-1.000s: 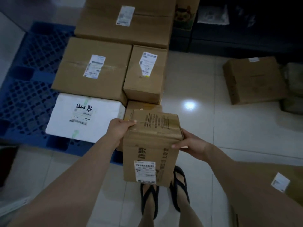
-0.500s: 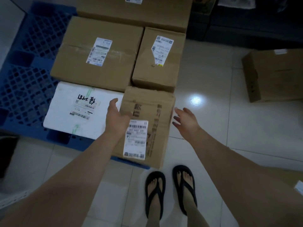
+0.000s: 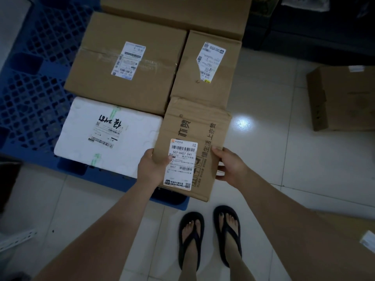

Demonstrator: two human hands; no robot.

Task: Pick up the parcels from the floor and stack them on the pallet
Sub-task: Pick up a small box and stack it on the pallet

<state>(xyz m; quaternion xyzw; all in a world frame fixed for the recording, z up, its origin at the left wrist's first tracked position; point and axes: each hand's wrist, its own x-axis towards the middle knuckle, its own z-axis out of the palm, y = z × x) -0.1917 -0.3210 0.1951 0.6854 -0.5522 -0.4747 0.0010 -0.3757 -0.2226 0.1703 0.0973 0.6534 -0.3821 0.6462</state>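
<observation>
The left hand (image 3: 152,168) and right hand (image 3: 230,166), open before, now grip the brown printed cardboard parcel (image 3: 190,122) at its near end, just right of the white foam box (image 3: 134,142).

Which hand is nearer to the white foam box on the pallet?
Left. The left hand grips the cardboard parcel at its left edge, right beside the white foam box. The right hand grips the opposite edge, with the parcel between it and the box.
</observation>
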